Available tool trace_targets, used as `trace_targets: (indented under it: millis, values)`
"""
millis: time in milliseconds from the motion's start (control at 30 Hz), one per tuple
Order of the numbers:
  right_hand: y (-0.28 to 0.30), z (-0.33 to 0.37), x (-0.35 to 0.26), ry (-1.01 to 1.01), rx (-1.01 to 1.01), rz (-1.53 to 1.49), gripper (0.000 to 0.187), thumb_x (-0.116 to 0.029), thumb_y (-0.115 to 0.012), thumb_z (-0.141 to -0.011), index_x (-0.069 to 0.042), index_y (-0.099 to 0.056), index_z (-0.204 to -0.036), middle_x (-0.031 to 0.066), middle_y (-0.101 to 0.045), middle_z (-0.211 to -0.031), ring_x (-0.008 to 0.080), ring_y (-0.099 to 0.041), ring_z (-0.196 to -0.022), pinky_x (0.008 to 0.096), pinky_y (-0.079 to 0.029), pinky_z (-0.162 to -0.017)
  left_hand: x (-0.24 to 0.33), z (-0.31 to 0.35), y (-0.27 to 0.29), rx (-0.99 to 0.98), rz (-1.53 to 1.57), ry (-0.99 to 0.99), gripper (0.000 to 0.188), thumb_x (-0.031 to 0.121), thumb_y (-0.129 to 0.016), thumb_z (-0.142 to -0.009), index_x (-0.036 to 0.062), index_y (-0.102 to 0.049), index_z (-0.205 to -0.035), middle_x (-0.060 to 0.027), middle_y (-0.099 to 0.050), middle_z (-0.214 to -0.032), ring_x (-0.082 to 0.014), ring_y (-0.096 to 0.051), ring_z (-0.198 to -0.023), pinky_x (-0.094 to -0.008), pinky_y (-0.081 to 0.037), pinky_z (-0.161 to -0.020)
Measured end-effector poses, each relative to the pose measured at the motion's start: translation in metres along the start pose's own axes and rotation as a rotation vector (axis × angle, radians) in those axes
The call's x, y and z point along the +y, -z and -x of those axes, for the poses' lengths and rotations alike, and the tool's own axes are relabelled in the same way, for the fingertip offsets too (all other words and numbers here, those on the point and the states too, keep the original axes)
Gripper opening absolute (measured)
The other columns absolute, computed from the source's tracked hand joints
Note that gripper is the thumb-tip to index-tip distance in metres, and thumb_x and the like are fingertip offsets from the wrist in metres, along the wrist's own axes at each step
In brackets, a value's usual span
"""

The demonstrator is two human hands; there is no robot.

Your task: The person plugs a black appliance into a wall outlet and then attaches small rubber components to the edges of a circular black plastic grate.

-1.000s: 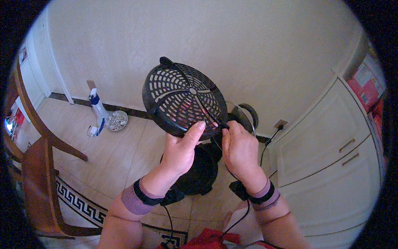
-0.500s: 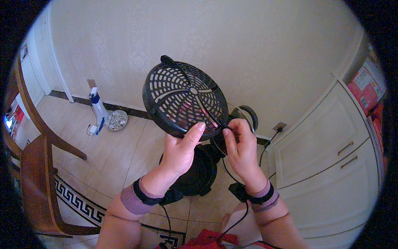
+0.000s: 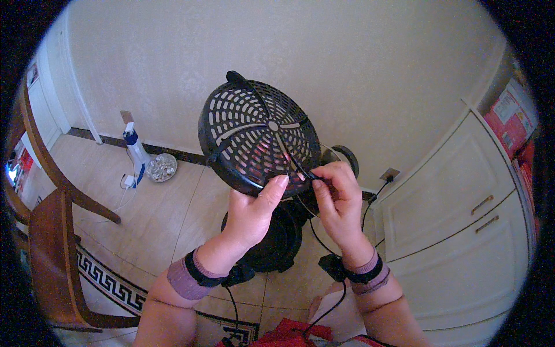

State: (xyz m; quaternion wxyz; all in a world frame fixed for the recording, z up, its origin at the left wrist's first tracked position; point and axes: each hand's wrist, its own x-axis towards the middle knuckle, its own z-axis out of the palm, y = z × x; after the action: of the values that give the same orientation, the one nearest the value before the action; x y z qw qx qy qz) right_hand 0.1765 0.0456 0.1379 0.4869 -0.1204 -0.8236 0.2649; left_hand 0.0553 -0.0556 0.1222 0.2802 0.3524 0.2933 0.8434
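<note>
The left hand (image 3: 251,214) grips a black fan grille (image 3: 257,136) by its lower rim while the right hand (image 3: 338,199) pinches its edge.

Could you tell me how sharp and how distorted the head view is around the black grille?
In the head view, the black fan grille and both hands, left hand and right hand, look sharp and evenly lit; fisheye bending curves the white cabinet edges, and the corners are black.

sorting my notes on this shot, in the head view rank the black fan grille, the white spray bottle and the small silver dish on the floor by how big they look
1. black fan grille, by far the largest, though it is held close to the camera.
2. white spray bottle.
3. small silver dish, close to the bottle in apparent size, so the last two are unsure.
</note>
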Motion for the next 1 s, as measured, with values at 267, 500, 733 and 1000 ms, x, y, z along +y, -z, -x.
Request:
trace_targets:
  millis: [267, 500, 733, 1000]
  values:
    - [0.001, -0.003, -0.009, 0.067, -0.001, 0.086, 0.016, 0.006, -0.061, -0.078, 0.000, -0.060, -0.093, 0.0136, -0.056, -0.087, 0.0277, -0.058, -0.077, 0.0327, -0.048, -0.066, -0.003, 0.000, -0.001, 0.007, -0.016, -0.059, 0.020, 0.003, -0.057, -0.092, -0.0014, -0.057, -0.111, -0.0059, -0.063, -0.106, -0.0129, -0.060, -0.095, -0.0284, -0.049, -0.086]
    - [-0.001, -0.003, -0.007, 0.105, 0.005, 0.097, 0.014, 0.007, -0.059, -0.079, 0.002, -0.059, -0.092, 0.0131, -0.056, -0.086, 0.0265, -0.057, -0.078, 0.0323, -0.046, -0.068, -0.009, 0.002, -0.001, 0.015, -0.037, -0.059, 0.020, 0.004, -0.058, -0.092, -0.0007, -0.056, -0.111, -0.0059, -0.063, -0.105, -0.0126, -0.060, -0.093, -0.0285, -0.050, -0.084]
    - [-0.002, -0.003, -0.004, 0.027, -0.071, 0.023, 0.023, 0.006, -0.059, -0.080, 0.001, -0.061, -0.103, 0.0127, -0.056, -0.086, 0.0244, -0.057, -0.074, 0.0307, -0.046, -0.065, -0.001, -0.006, 0.009, 0.052, 0.147, 0.137, 0.029, 0.010, -0.054, -0.093, 0.0064, -0.050, -0.122, -0.0081, -0.062, -0.113, -0.0240, -0.062, -0.104, -0.0445, -0.051, -0.091]
    - [-0.001, -0.001, -0.001, -0.306, -0.053, -0.312, 0.021, 0.003, -0.059, -0.086, -0.001, -0.063, -0.106, 0.0043, -0.055, -0.086, 0.0116, -0.056, -0.068, 0.0237, -0.047, -0.058, 0.001, -0.011, 0.010, -0.009, 0.161, 0.171, 0.030, 0.017, -0.054, -0.094, 0.0088, -0.052, -0.123, -0.0080, -0.062, -0.117, -0.0247, -0.060, -0.107, -0.0471, -0.048, -0.094]
